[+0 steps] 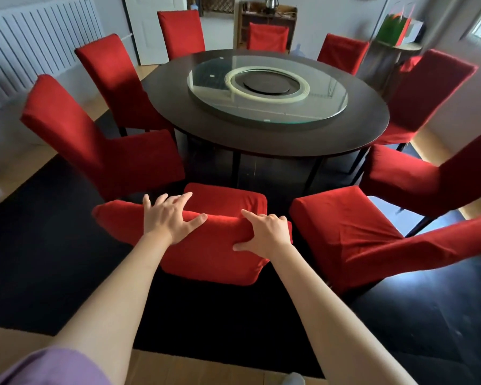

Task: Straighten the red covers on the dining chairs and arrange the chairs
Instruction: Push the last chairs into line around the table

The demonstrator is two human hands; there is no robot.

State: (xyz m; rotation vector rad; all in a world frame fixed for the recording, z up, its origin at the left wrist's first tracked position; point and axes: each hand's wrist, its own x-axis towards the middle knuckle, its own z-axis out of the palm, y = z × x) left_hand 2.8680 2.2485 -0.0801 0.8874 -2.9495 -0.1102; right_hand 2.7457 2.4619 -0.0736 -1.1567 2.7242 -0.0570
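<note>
A dining chair in a red cover (214,254) stands right in front of me, its seat facing the round dark table (264,134). My left hand (170,218) lies over the top of its backrest with fingers spread. My right hand (264,232) grips the same top edge, fingers curled over the front and thumb on the near side. Several more red-covered chairs ring the table: one to the left (95,145) and one to the right (353,234) of mine are closest.
A glass turntable (267,93) sits on the table's middle. A black rug (53,259) lies under the chairs. A white radiator (34,43) lines the left wall, a wooden shelf (267,20) stands at the back, and a window shows at the right.
</note>
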